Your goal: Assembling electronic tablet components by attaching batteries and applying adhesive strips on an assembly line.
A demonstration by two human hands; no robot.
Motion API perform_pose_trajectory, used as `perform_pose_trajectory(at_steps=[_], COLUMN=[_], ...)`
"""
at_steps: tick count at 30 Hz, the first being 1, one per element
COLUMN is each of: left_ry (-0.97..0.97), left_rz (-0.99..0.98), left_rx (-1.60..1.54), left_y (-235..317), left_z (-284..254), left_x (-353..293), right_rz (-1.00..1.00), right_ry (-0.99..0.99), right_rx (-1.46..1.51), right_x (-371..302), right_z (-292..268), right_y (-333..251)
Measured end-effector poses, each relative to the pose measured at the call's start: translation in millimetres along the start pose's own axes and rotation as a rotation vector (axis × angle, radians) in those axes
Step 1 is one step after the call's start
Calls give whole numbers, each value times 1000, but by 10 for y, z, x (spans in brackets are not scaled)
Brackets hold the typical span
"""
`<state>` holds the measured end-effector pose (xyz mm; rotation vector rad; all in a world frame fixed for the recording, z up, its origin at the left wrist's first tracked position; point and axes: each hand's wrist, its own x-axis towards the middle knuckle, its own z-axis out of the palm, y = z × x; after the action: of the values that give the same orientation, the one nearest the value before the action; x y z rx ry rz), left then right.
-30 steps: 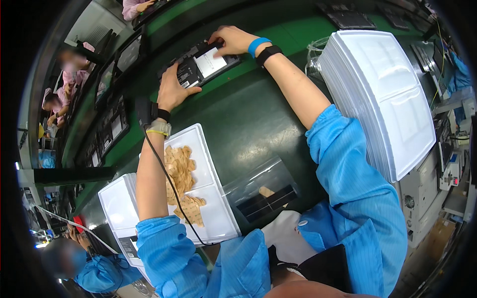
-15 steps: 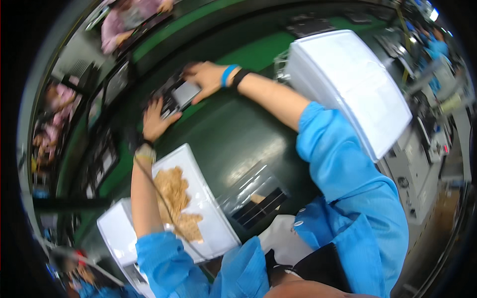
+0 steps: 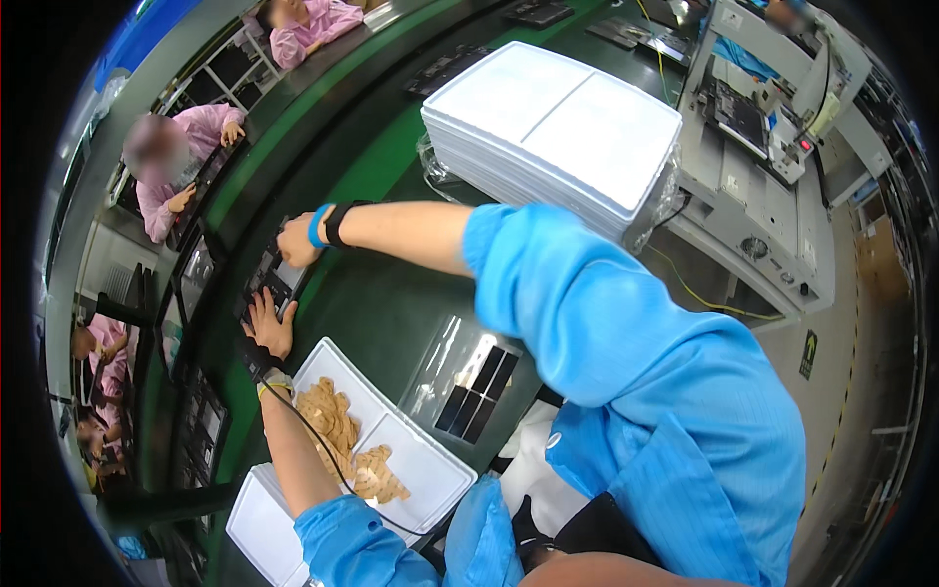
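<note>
Both Hands on the Device at the Belt's Far Edge

Green conveyor surface [image 3: 391,313] runs diagonally from upper centre to lower left of the frame, with seated workers in pink smocks along its far side at upper left.

Item 1. Dark flat device [image 3: 272,284], left of centre. It lies on the green belt between your two hands, partly hidden by them.

Item 2. Your right hand [image 3: 296,240], wrist carrying a blue band and a black strap. It rests on the device's upper end, fingers curled over it; whether they grip or only press, you cannot tell.

Item 3. Your left hand [image 3: 266,325], with a wrist strap and a thin black cord trailing down the forearm. Fingers are spread fairly wide and laid flat on the device's lower end.

Item 4. White tray [image 3: 416,460], lower left, holding a heap of tan flat pieces [image 3: 333,430] in its left compartment; the right compartment shows white.

Item 5. Clear bag with dark strips [image 3: 474,386], lower centre, just beside the tray.

Item 6. Tall stack of white trays [image 3: 558,127], upper centre, partly in clear wrap.

Progress, as a judgement: the device is being handled and not yet set aside; the tan heap looks plentiful, so much appears left.

Change from the earlier frames: your hands and the device sat in the upper part of the frame; now they lie left of centre, the view having swung, and your right sleeve fills the middle.
</note>
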<state>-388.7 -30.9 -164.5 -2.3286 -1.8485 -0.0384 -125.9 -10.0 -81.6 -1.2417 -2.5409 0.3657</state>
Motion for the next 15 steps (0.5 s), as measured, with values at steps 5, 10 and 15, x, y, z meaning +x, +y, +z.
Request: perform_pose_trajectory(at_steps=[5, 10, 15], left_ry=[-95, -227, 154], left_rz=[-66, 60, 515], left_rx=[102, 108, -465], left_y=[-639, -567, 1692], left_z=[135, -274, -1661], left_x=[-217, 407, 591], right_rz=[-343, -179, 609], right_ry=[333, 880, 1209], right_rx=[69, 109, -80], right_x=[-1347, -3128, -4560], right_z=[-1061, -1757, -1713], right_y=[-1301, -1265, -110])
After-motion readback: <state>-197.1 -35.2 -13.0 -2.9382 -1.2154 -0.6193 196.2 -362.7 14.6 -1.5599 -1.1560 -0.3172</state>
